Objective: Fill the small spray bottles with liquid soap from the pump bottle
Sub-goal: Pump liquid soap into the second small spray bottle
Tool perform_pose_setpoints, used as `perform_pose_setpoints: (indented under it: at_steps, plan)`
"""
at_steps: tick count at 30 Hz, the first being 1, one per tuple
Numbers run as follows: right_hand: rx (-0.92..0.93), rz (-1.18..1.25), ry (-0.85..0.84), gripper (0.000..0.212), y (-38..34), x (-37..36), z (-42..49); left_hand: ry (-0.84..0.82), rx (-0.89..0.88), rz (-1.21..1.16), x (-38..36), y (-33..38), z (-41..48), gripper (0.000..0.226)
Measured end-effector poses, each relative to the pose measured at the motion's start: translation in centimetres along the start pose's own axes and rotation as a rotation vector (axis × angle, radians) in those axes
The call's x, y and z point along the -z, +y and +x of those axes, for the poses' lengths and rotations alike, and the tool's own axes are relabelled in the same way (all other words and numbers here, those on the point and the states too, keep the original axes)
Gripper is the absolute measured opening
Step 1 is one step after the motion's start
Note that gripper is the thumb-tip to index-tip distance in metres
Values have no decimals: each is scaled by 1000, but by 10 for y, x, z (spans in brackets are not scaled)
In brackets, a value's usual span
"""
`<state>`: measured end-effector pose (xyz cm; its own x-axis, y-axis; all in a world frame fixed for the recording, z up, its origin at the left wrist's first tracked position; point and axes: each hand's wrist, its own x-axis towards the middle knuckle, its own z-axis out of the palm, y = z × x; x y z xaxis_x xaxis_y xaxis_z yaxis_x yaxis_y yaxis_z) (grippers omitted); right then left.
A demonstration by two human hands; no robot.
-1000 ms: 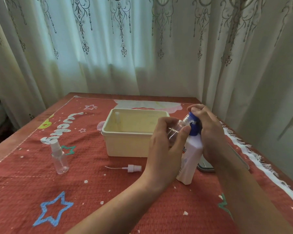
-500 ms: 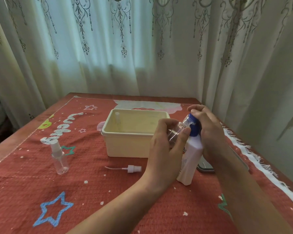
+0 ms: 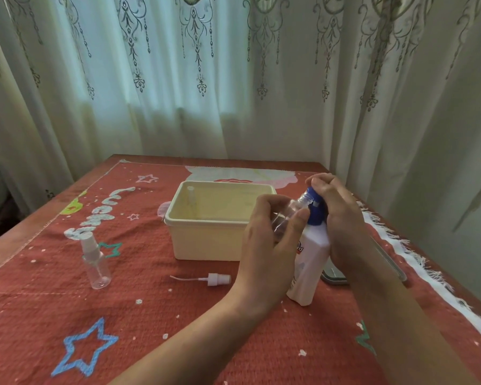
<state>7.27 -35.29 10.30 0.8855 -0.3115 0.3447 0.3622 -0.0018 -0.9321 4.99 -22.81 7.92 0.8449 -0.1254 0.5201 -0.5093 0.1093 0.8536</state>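
Clear plastic spray bottle (image 3: 96,266) (glossy), woven tablecloth (image 3: 53,307).

The right hand (image 3: 342,218) covers most of the blue pump head (image 3: 315,215) of the pump bottle (image 3: 308,265), so the shape of the head is hard to tell. The left hand (image 3: 264,245) hides much of the small clear bottle (image 3: 285,218) and of the label (image 3: 300,249). How much liquid is inside the clear bottle, I cannot tell. A dark flat object (image 3: 333,276) lies mostly hidden behind the right forearm (image 3: 386,301). In the far left corner of the cream box (image 3: 206,243) there is a small pale thing (image 3: 190,194), too small to identify. This forearm and the left forearm (image 3: 192,348) are cut off by the near picture edge.
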Motion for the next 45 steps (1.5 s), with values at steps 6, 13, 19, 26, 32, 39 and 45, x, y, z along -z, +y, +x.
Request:
perform_pose_setpoints:
  at_steps: [6,13,19,26,32,39,45]
  plan:
    - [-16,-27,-7,13,1,1,0,6,-11,5,0,0,0,18]
    - [4,-18,-16,22,-2,0,-4,-5,-1,-3,0,1,1,19]
    - [2,-21,-8,11,-1,0,-1,-22,-8,16,0,1,-1,18]
    - [-30,0,6,22,0,0,-3,-21,-8,-8,2,3,2,16]
    - [-12,6,-12,11,0,1,0,-23,-17,31,0,1,-1,18]
    - [-30,3,7,20,0,0,-2,-17,-11,19,1,3,1,18]
    - [-14,41,8,14,-2,-2,0,-27,-1,33,0,0,-1,19]
